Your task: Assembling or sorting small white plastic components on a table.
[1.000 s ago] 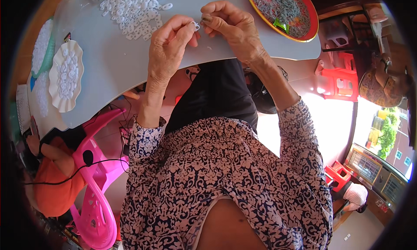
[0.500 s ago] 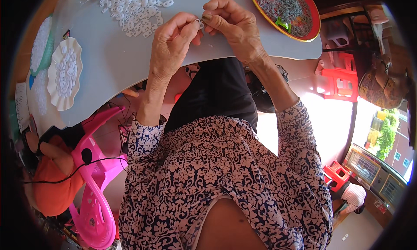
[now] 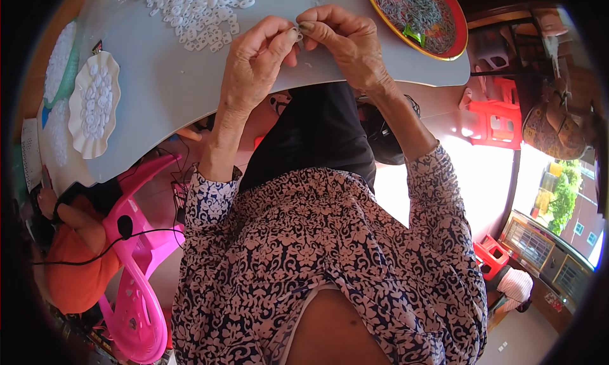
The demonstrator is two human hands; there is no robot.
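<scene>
Above the near edge of the grey table (image 3: pixel 152 89), my two hands meet with their fingertips nearly touching. My left hand (image 3: pixel 255 63) pinches a small white plastic piece (image 3: pixel 299 38) between thumb and forefinger. Against it, the thumb and forefinger of my right hand (image 3: pixel 350 46) are pressed together; whatever they hold is too small to make out. Just beyond my left hand spreads a pile of white oval plastic pieces (image 3: pixel 202 13). To the right of my right hand, a red tray (image 3: pixel 458 38) with a yellow rim holds many thin grey metal bits (image 3: pixel 412 6).
A cream wavy-edged dish (image 3: pixel 79 127) of white pieces stands at the left, beside a green container (image 3: pixel 71 79) with more. A pink plastic chair (image 3: pixel 143 301) and a person in orange (image 3: pixel 82 270) are at lower left. Red stools (image 3: pixel 491 120) stand at the right.
My hands stay together at nearly the same spot, with the fingertips shifted slightly. The small piece has turned a little between them. The dish and tray look unchanged.
</scene>
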